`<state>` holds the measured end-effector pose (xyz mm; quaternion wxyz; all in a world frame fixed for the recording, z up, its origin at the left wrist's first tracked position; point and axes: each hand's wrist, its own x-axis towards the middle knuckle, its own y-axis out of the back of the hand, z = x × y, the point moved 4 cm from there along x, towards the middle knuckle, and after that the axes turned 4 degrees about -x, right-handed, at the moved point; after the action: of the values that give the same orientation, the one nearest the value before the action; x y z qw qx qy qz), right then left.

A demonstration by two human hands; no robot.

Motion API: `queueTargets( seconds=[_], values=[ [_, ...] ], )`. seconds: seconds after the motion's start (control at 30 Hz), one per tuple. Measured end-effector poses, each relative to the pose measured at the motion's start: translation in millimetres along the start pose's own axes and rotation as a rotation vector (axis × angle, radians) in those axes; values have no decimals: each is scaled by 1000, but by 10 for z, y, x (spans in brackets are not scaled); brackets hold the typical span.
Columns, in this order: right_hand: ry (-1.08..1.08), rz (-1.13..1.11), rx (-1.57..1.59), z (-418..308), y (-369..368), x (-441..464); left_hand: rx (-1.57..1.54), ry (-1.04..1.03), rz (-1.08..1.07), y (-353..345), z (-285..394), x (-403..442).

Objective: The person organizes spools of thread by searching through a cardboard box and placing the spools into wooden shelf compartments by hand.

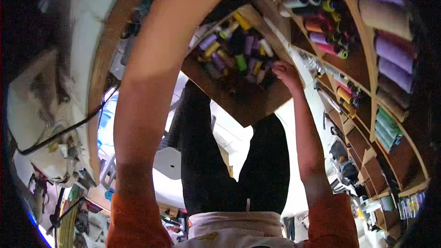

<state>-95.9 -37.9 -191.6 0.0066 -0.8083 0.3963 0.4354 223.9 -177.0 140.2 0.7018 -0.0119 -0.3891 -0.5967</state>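
Note:
An open wooden drawer (229, 98) juts out in front of my legs, tilted like a diamond in the view. Thread spools (241, 62) in yellow, purple, green, white and dark colours lie jumbled inside it. My right hand (288, 75) is over the drawer's right corner, its fingers curled at the edge of the spools. Whether those fingers hold the drawer's side or a spool is too blurred to tell. My left arm (151, 69) stretches up past the drawer's left side and out of the top of the view, so the left hand is not seen.
At the right stand wooden shelves (373, 64) with more spools and purple and beige rolls (392, 48). A table edge (98, 64) with a black cable (59, 133) runs along the left. A grey stool-like seat (168, 163) is beside my leg.

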Motion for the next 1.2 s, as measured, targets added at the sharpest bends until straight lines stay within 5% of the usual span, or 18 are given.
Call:
queueTargets(
  seconds=[0.07,0.13,0.17,0.2,0.27,0.4,0.5,0.7,0.87,1.0,1.1,1.2],
  values=[
    [-199,45,-233,820,-121,-78,-52,253,-116,-415,-231,-669],
    [-112,125,-330,1144,-289,-104,20,338,-223,-986,-691,-1667],
    [-76,167,-386,1316,-404,-110,81,685,-497,-1230,-957,-2199],
    [-209,169,-72,1698,-579,-60,83,627,-483,-1377,-983,-2587],
    [-182,113,-273,1402,-647,28,242,732,-703,-1717,-1070,-3371],
    [321,334,-559,1372,-1244,369,439,1058,-486,-2089,-1609,-4671],
    [189,390,-653,1386,-1598,659,514,1167,-403,-2278,-2006,-5224],
    [216,622,-312,1877,-1884,879,585,1180,-435,-2675,-2593,-5709],
    [-113,459,59,2206,-1894,1079,646,1167,-517,-2881,-2816,-6018],
    [-179,374,-104,2139,-1941,1082,556,1107,-556,-2905,-2931,-6261],
    [-78,401,-137,2064,-2032,1023,382,1327,-182,-2789,-2755,-6280],
    [19,265,214,1906,-1950,1072,118,1520,88,-2705,-2465,-5966]
  ],
)
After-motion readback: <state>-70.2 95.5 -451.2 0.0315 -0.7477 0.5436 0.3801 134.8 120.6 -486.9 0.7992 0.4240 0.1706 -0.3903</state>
